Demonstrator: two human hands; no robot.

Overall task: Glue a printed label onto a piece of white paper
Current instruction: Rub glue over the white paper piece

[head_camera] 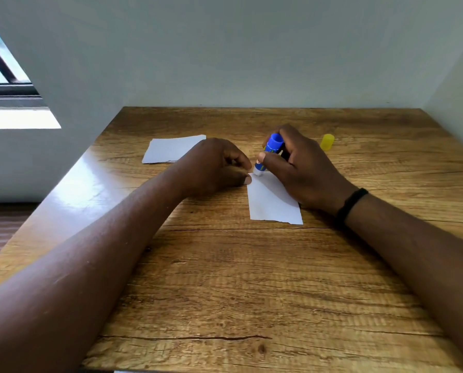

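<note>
Head view: the right hand (pixel 300 168) holds the blue glue stick (pixel 268 153), tip down on a white slip (pixel 273 203) on the surface (pixel 225 278). The left hand (pixel 219 165) presses its corner with curled fingers. Another white paper (pixel 171 148) waits nearby. Gluing looks just begun; sticking remains. No print is readable.

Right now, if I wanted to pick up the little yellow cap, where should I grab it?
Pinch the yellow cap across its round sides, coming down from above. It seems to lie on its side on the bare table, just beyond the right hand, with nothing touching it, so a finger-and-thumb grip around its middle should hold it without it rolling.
</note>
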